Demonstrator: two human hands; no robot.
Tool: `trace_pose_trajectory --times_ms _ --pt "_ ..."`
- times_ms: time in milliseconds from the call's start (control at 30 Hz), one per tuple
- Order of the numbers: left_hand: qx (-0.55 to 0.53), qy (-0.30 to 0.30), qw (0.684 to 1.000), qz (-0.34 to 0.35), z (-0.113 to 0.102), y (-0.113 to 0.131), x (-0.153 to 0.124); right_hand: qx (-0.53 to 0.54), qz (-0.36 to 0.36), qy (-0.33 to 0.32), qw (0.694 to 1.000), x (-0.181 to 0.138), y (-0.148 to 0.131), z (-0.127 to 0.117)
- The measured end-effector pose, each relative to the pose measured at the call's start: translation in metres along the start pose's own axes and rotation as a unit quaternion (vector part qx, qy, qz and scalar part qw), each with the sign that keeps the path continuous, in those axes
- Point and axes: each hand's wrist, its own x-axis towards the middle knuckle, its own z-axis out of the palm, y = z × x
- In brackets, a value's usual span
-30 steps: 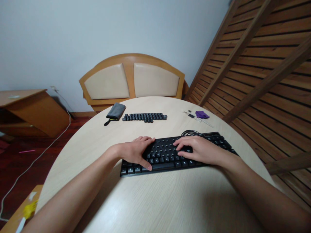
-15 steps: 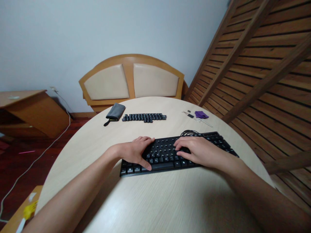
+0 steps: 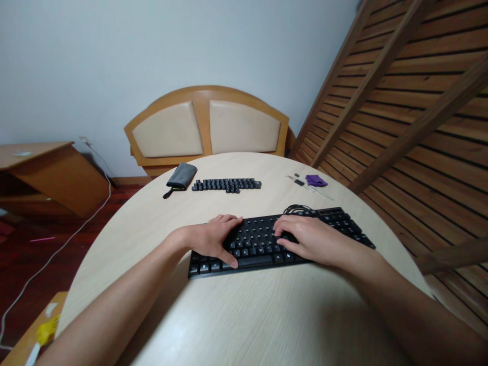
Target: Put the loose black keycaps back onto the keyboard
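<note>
A black keyboard (image 3: 259,244) lies on the round pale wooden table (image 3: 244,315) in front of me. My left hand (image 3: 209,239) clasps its left end, fingers curled over the far edge and thumb on the front row of keys. My right hand (image 3: 308,236) lies across the keys right of the middle, fingers stretched and bent slightly down onto them. A coiled black cable (image 3: 297,208) sits just behind the keyboard. Farther back lie rows of loose black keycaps (image 3: 226,184).
A grey pouch (image 3: 181,176) lies left of the keycaps. A purple cloth (image 3: 315,180) and small thin tools (image 3: 301,182) are at the back right. A padded chair back (image 3: 208,127) stands behind the table, a slatted wooden frame (image 3: 400,101) leans at right, and a low cabinet (image 3: 46,173) is at left.
My right hand has crept a little to the left over the keys. The left hand and the keyboard have stayed where they were.
</note>
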Motion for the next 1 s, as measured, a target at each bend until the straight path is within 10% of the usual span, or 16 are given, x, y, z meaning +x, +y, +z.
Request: trace_pose_trajectory --times_ms 1000 --pt "-0.019 -0.011 1.000 -0.003 -0.009 0.002 -0.005 0.034 -0.021 -0.009 0.999 0.003 0.030 0.012"
